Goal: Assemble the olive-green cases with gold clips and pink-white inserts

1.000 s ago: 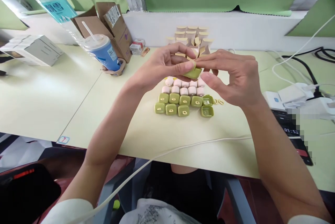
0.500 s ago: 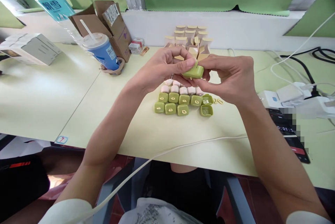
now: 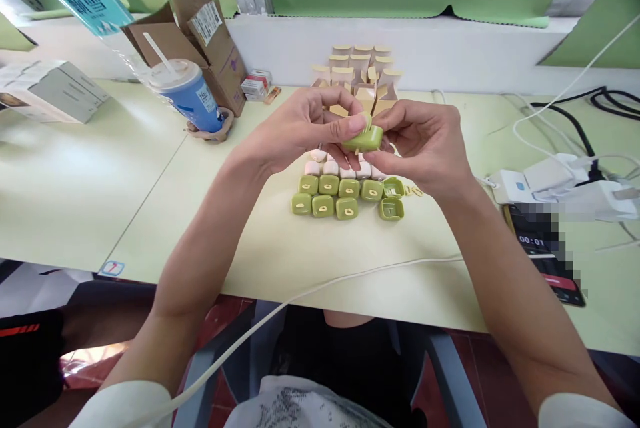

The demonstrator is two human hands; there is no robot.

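Note:
Above the rows on the table, a small rounded green plastic case [image 3: 369, 139] is held between both hands. My left hand [image 3: 313, 129] pinches it from the left, thumb on top beside a pale ridged piece. My right hand [image 3: 425, 141] has thumb and fingertips closed at its right end. Below lie several similar green cases [image 3: 329, 185], each with a small pale loop on top. Behind them is a row of whitish pieces [image 3: 331, 167], partly covered by my fingers. Two hollow green shells [image 3: 392, 210] and some pale yellow loops [image 3: 413, 191] sit to the right.
Open small cartons [image 3: 360, 71] stand against the wall. To the left are a blue cup [image 3: 193, 101], a brown cardboard box [image 3: 220, 55], a plastic bottle [image 3: 95, 8] and white boxes [image 3: 65, 91]. A phone [image 3: 535, 235], chargers [image 3: 545, 181] and cables lie right. A white cable [image 3: 350, 276] crosses in front.
My right hand has turned and shifted slightly left, its fingers bending in at the case. My left hand keeps its hold. The whole view has drifted a little.

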